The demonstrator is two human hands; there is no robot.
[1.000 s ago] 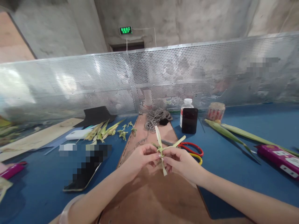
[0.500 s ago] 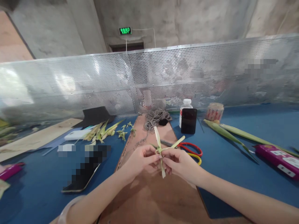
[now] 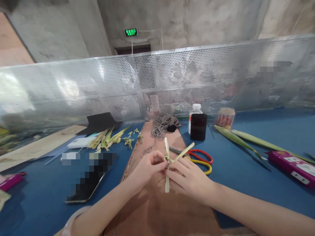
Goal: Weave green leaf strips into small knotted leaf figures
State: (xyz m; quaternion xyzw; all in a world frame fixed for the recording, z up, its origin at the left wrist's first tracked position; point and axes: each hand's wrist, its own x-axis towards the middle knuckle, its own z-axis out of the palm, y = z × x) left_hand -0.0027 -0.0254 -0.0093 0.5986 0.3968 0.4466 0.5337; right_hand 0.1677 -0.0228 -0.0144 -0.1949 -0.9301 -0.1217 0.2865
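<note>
Pale green leaf strips (image 3: 167,185), knotted together at the middle, stick out upward, to the upper right and downward between my hands. My left hand (image 3: 149,166) pinches the knot between thumb and fingertips. From the other side, my right hand (image 3: 194,179) lies back upward, its fingertips closed on the strips at the knot; its thumb is hidden. Just beyond my right hand lie scissors (image 3: 200,156) with one red and one yellow handle, partly covered by it. Both hands are above a brown board (image 3: 157,216).
Grey yarn (image 3: 162,126) is heaped at the board's far end. A white-capped bottle (image 3: 196,109) with a black phone (image 3: 199,127) and a jar (image 3: 225,118) stand behind. Cut leaves (image 3: 107,139) lie left, long leaves (image 3: 242,142) and a purple package (image 3: 290,167) right. Perforated metal (image 3: 172,78) borders the back.
My right hand has rolled over, showing more of its back, with its fingers now over the knot. The lower strip end has swung slightly left and down. My left hand keeps its pinch.
</note>
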